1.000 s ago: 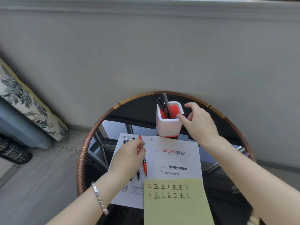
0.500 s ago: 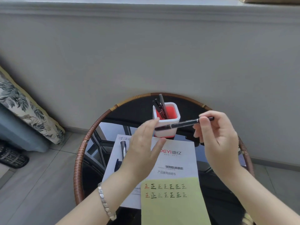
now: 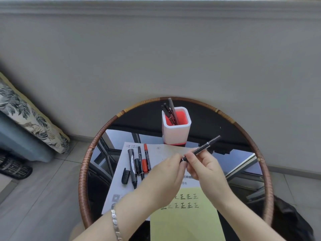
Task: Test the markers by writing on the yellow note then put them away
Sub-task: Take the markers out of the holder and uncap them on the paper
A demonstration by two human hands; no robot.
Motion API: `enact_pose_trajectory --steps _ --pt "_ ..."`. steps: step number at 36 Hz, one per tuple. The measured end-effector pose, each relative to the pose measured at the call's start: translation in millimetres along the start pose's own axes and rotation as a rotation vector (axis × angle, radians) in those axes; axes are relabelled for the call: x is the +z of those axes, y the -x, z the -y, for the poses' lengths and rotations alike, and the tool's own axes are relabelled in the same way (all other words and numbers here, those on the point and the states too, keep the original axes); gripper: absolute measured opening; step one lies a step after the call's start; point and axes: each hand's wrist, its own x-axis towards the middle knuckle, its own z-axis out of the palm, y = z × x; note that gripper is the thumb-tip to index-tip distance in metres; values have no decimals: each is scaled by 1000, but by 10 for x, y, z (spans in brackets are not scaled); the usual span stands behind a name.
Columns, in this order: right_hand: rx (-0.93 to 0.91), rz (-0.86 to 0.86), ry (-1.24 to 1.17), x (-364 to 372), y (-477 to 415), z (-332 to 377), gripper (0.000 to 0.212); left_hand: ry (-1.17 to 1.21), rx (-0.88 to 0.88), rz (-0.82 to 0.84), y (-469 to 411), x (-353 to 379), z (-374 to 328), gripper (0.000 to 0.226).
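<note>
My right hand (image 3: 205,166) holds a thin black marker (image 3: 206,146) by its barrel, above the white booklet (image 3: 121,190). My left hand (image 3: 166,173) pinches the marker's near end, where its cap sits. The yellow note (image 3: 185,223) lies at the table's near edge with two rows of written characters, partly hidden by my hands. On the booklet's left part lie two black markers (image 3: 132,166), a red marker (image 3: 145,160) and a loose black cap (image 3: 125,175). A white holder with a red inside (image 3: 175,134) stands at the back with several pens in it.
All of this rests on a round glass table with a wicker rim (image 3: 83,171), close against a grey wall. A patterned cushion (image 3: 31,117) leans at the left. A dark bag (image 3: 291,221) sits on the floor at the lower right.
My right hand brought the black marker down from in front of the holder toward me. My left hand closed its fingers on the marker's near end. The markers on the booklet are uncovered.
</note>
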Motion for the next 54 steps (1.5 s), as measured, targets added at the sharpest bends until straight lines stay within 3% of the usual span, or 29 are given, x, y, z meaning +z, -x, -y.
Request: enact_pose_trajectory --steps 5,10,16,18,23,28,33,38,41,43,45,49,54 --pt "-12 54 -67 26 28 -2 18 6 79 -86 52 17 29 26" --pt "-11 123 -103 -18 49 -57 15 114 24 -10 85 3 85 24" --pt "-68 168 121 -75 -24 -55 14 208 -99 52 122 -13 76 19" --pt "-99 164 172 -69 -59 -42 16 213 -117 17 139 -28 112 11" --pt "-179 18 38 -92 -165 23 17 222 -251 -86 226 -81 338 12" --pt "-51 302 489 -110 -269 37 11 358 -430 -270 178 -153 536 7" --pt "59 274 605 38 -401 -57 17 329 -423 -418 -91 -142 615 14" --pt "142 221 714 163 -605 -272 32 214 -428 -333 -353 -20 617 18" --pt "141 177 745 222 -685 -349 17 80 -440 -245 -433 28 657 17" --pt "150 136 761 266 -718 -401 33 -1 -432 -208 -457 36 681 16" --pt "134 114 776 311 -744 -453 34 -79 -409 -192 -453 33 702 17" --pt "110 113 767 394 -766 -532 20 -143 -366 -203 -408 13 757 22" --pt "48 110 772 474 -748 -564 24 -116 -365 -271 -295 -56 794 19"
